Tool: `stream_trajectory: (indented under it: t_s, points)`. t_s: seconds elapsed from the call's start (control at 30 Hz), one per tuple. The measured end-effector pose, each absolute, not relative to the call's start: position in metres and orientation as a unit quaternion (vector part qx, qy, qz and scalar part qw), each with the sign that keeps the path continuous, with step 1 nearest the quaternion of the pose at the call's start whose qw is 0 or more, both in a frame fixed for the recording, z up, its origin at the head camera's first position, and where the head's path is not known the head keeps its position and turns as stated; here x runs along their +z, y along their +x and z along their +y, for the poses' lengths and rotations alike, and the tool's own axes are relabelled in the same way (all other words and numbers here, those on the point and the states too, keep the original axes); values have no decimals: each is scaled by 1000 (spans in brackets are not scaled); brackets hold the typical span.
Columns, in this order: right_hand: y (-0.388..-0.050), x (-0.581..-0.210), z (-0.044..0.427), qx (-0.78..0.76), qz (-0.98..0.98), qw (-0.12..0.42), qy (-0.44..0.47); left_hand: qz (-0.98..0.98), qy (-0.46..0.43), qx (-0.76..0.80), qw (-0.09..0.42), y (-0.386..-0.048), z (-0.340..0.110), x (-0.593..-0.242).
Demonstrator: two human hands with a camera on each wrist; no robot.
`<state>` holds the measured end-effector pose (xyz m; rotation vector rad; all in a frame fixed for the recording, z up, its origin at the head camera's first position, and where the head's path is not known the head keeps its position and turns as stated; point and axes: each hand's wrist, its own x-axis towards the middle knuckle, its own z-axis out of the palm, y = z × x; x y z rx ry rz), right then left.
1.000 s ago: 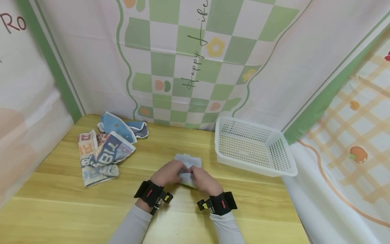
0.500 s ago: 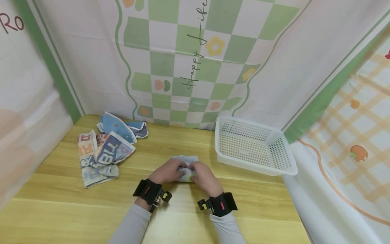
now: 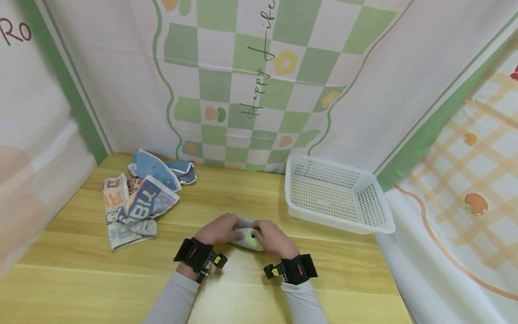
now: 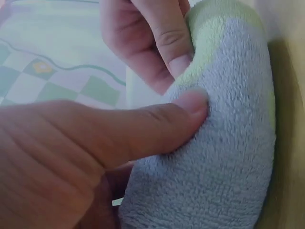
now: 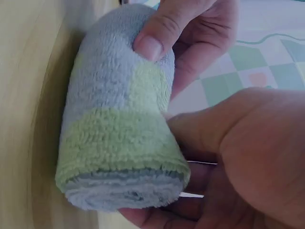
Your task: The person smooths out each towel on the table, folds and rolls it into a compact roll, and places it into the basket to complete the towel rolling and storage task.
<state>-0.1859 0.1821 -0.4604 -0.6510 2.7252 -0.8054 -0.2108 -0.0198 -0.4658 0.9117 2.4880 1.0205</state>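
Observation:
A small terry towel (image 3: 250, 240), grey-blue with yellow-green patches, is rolled up near the middle of the table. My left hand (image 3: 220, 230) grips its left part; in the left wrist view the thumb presses on the grey-blue pile. Gripping the right part is my right hand (image 3: 277, 237), thumb on the near side and fingers behind. The right wrist view shows the towel roll's (image 5: 114, 119) spiral end, with layers wound tightly. Both thumbs lie close together at the roll's middle. Most of the far side is hidden behind my hands.
A white perforated plastic basket (image 3: 289, 200) stands at the back right. On the left lie a crumpled towel with letters (image 3: 141, 207) and, behind it, a blue cloth with white edging (image 3: 155, 166). A patterned curtain (image 3: 218, 85) hangs along the table's back edge.
The flat part of the towel beyond my hands has been rolled in, and the bundle is now a compact roll. My hands have drawn slightly apart.

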Motion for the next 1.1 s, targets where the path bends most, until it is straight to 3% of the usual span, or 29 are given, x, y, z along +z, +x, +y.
stream_trajectory:
  t_s: [0.1,0.27,0.4,0.57,0.67,0.87,1.1]
  points:
    - [-186,-461,180,-268,932,85,-227,860,318,360,171,-212,-23,-466]
    - [-180,-452,173,-246,937,27,-247,866,303,364,163,-212,-23,-466]
    - [-177,-450,171,-250,935,48,-246,876,281,365,141,-208,-19,-465]
    - [-184,-461,176,-255,936,52,-239,891,287,347,60,-204,-14,-463]
    - [-188,-467,180,-283,926,72,-238,894,302,327,44,-203,-14,-461]
    - [-192,-473,184,-333,904,115,-243,881,305,339,127,-204,-18,-464]
    - [-185,-459,180,-281,932,42,-226,882,261,355,169,-208,-17,-472]
